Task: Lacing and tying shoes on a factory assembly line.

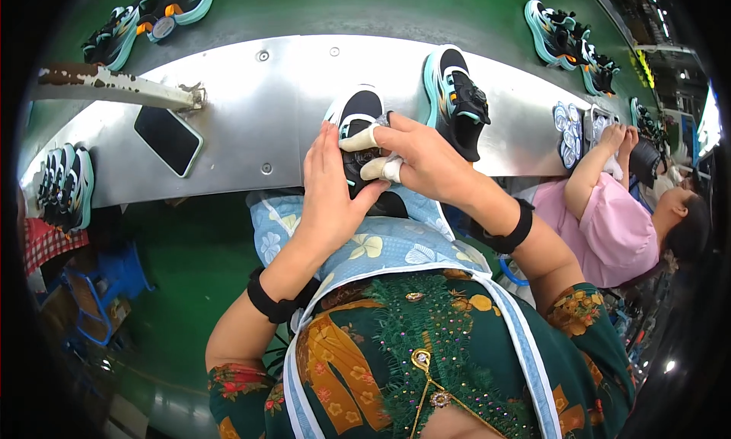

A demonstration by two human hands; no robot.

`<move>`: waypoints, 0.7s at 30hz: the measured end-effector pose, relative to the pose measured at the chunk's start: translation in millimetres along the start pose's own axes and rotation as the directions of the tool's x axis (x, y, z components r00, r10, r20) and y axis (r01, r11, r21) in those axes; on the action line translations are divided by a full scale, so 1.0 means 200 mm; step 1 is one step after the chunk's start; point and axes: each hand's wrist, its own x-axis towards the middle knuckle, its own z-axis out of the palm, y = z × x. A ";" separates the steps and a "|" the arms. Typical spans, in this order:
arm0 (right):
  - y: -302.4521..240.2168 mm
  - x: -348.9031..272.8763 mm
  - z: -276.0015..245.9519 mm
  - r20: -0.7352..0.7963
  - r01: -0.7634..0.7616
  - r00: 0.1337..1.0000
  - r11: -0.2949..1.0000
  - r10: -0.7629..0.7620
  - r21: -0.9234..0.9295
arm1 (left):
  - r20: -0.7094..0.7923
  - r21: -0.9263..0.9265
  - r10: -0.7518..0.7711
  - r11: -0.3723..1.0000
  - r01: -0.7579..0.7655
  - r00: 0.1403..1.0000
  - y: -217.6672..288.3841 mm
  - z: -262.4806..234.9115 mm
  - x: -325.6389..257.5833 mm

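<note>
A black sneaker point(363, 104) with a pale sole lies toe-away at the metal table's near edge, its heel end by my apron. My left hand point(329, 188) is along the sneaker's left side, fingers together and thumb across the heel end, gripping it. My right hand point(430, 159) is bent over the upper from the right. Pale covers wrap two of its fingers, which press together at the middle of the shoe; the part between them is hidden. A matching sneaker point(459, 96) with a mint sole and orange detail stands to the right.
A black-screened phone point(169, 140) lies left, beneath a chipped metal bar point(114, 87). Several sneakers point(68, 184) stand at the table's left end. More sneakers point(567, 43) sit on the green belt point(426, 12). A co-worker in pink point(609, 222) works at right, near round silvery pieces point(568, 134).
</note>
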 end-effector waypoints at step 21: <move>0.03 -0.39 -0.27 -0.063 -0.081 0.997 0.728 0.052 -0.681 | 0.065 -0.092 -0.101 0.990 0.106 0.993 0.02 0.03 0.10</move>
